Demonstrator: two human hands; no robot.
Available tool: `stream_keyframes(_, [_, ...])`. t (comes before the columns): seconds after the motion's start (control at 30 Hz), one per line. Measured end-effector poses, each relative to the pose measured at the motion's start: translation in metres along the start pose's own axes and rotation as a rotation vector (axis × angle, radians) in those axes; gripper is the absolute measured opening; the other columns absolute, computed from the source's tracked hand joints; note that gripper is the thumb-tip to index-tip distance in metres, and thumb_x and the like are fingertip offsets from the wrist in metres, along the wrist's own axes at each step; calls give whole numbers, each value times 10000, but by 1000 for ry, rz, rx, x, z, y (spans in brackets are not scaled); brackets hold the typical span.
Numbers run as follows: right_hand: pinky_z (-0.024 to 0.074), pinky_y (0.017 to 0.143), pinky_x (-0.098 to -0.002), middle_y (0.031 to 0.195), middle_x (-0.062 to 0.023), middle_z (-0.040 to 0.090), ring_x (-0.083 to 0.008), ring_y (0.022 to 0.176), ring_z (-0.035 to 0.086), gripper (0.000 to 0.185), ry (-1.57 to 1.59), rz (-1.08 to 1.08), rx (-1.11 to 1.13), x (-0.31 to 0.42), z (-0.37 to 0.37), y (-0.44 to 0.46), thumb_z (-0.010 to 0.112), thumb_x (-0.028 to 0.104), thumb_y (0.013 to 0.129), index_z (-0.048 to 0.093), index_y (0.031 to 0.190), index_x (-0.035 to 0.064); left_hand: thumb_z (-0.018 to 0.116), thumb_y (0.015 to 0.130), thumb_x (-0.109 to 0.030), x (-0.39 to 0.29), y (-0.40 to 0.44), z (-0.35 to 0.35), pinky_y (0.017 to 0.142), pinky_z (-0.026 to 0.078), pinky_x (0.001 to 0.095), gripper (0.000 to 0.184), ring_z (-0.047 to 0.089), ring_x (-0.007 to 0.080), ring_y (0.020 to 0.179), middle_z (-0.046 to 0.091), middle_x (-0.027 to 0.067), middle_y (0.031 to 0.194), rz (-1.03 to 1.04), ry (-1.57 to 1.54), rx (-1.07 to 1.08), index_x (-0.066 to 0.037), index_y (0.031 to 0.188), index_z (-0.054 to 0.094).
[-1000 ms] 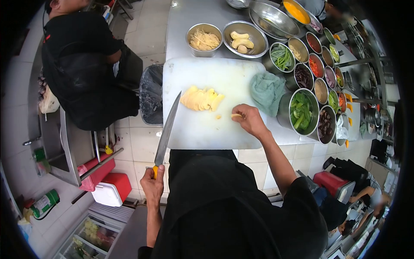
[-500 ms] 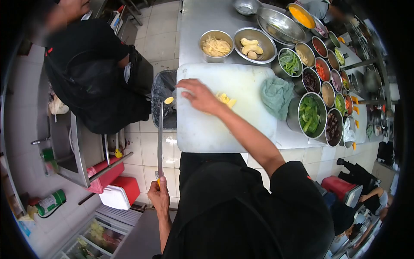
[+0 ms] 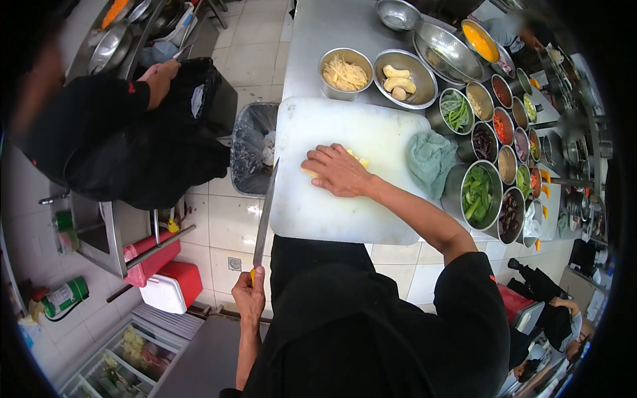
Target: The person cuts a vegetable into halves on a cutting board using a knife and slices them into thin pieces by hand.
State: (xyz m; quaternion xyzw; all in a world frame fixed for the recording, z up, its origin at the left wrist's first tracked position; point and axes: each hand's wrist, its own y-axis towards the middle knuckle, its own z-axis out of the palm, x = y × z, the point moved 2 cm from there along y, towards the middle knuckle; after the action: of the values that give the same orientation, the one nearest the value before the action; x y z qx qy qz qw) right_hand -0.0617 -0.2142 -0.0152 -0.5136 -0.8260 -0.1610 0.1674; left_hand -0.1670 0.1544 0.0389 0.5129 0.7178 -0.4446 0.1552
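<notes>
My left hand [image 3: 249, 295] is closed round the yellow handle of a long knife [image 3: 264, 219]. The blade points away from me along the left edge of the white cutting board [image 3: 345, 215], its tip beside a lined bin [image 3: 251, 142]. On the board, my right hand [image 3: 340, 170] lies palm down with bent fingers over a pale yellow piece [image 3: 309, 173], perhaps peeled ginger, mostly hidden. More yellow slices [image 3: 363, 161] show behind the knuckles. A green cloth [image 3: 430, 159] lies crumpled at the board's right edge.
Behind the board stand a pot of yellow shreds [image 3: 346, 71] and a bowl of peeled yellow pieces [image 3: 399, 83]. Several steel pots, one with cut greens [image 3: 478, 192], crowd the right. A co-worker in black [image 3: 126, 146] stands at the left near a sink.
My right hand has come down from the board's left side onto the yellow pieces. The slice near the knife tip is gone from there. The co-worker has shifted left.
</notes>
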Motion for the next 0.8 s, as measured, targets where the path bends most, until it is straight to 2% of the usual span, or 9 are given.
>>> stream_keyframes(0.03, [358, 1000, -432, 1271, -94, 535, -266, 1227, 476, 365, -2, -10, 8, -1, 0, -1, 531, 346, 1008, 542, 1293, 119, 667, 988, -458, -3, 1, 1, 484, 273, 280, 544, 373, 65, 531, 458, -24, 561, 17, 22, 5, -36, 673, 529])
stream_keyframes(0.13, [364, 992, -419, 1266, -97, 535, -257, 1219, 481, 358, -16, -22, 66, -1, 3, -6, 526, 346, 1012, 543, 1291, 121, 656, 990, -466, -1, 0, 1, 488, 284, 293, 569, 385, 77, 536, 464, -15, 561, 24, 90, -1, -25, 657, 520])
stream_keyframes(0.27, [355, 1014, -431, 1308, -98, 524, -260, 1248, 463, 343, 7, -45, -5, 0, 0, -8, 520, 371, 1019, 565, 1252, 124, 652, 993, -468, 0, -2, 5, 481, 284, 288, 570, 386, 73, 530, 461, -15, 559, 55, 84, -17, -38, 651, 500])
stream_keyframes(0.37, [364, 1013, -460, 1227, -110, 585, -292, 1188, 511, 282, 150, -22, -335, -3, -14, -6, 567, 323, 1002, 612, 1170, 101, 656, 992, -467, 12, 3, 8, 465, 269, 274, 556, 377, 61, 513, 453, -24, 561, 36, 65, -4, -58, 656, 484])
stream_keyframes(0.47, [426, 963, -456, 1085, -124, 642, -331, 1056, 575, 189, 235, 373, -579, -9, -46, -37, 651, 220, 949, 659, 1071, 75, 668, 987, -445, -7, 1, 9, 505, 306, 318, 590, 365, 106, 575, 433, 8, 551, -56, -4, 31, 2, 651, 480])
stream_keyframes(0.5, [496, 868, -431, 953, -129, 659, -346, 933, 611, 115, 248, 531, -682, -6, -41, -54, 715, 105, 874, 679, 969, 49, 669, 984, -457, 2, 5, 12, 503, 293, 307, 591, 355, 95, 572, 424, -5, 556, -39, -15, 23, 5, 661, 493])
stream_keyframes(0.6, [531, 794, -406, 952, -144, 677, -338, 923, 638, 127, 210, 635, -551, 26, -11, -97, 743, 55, 844, 686, 956, 35, 679, 979, -457, 3, 13, 16, 503, 294, 306, 586, 358, 91, 573, 424, -10, 566, 2, 17, 49, 11, 670, 512])
stream_keyframes(0.7, [535, 794, -420, 923, -146, 678, -343, 910, 641, 138, 160, 662, -580, 47, 10, -101, 750, 28, 819, 684, 940, 25, 689, 974, -449, -10, 17, 21, 506, 297, 306, 572, 361, 90, 579, 424, -14, 576, 2, 27, 80, 15, 679, 532])
stream_keyframes(0.8, [547, 747, -384, 917, -135, 677, -298, 855, 655, 128, 185, 706, -548, 52, 19, -108, 756, 30, 831, 690, 940, 27, 678, 982, -456, 0, 26, 19, 455, 282, 253, 514, 382, 53, 484, 461, -40, 562, 68, 17, 103, -69, 695, 499])
